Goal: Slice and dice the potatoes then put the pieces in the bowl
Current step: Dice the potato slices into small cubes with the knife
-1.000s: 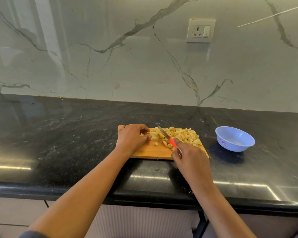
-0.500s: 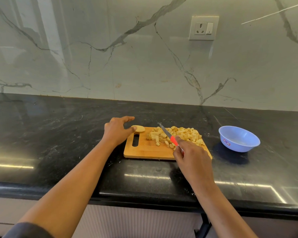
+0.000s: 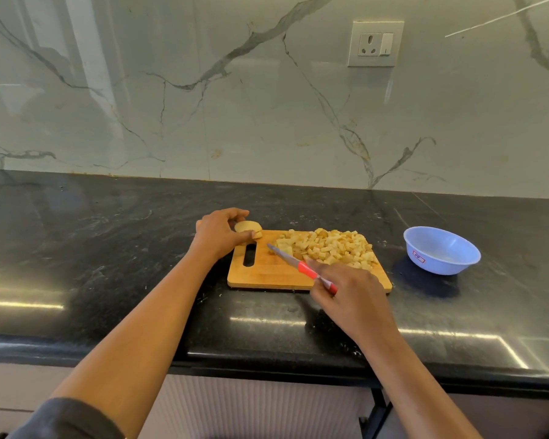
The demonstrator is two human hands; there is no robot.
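A wooden cutting board lies on the black counter with a heap of diced potato on its right half. My left hand grips a pale potato slice at the board's far left corner. My right hand holds a knife by its red handle, the blade pointing left over the board, just short of the dice. A light blue bowl stands to the right of the board; it looks empty.
The black stone counter stretches wide to the left, and its front edge runs just below my arms. A marble wall with a power socket rises behind.
My left hand left the pile of dice, reached to the board's far left corner and closed on the potato slice there. The knife hand shifted slightly toward me.
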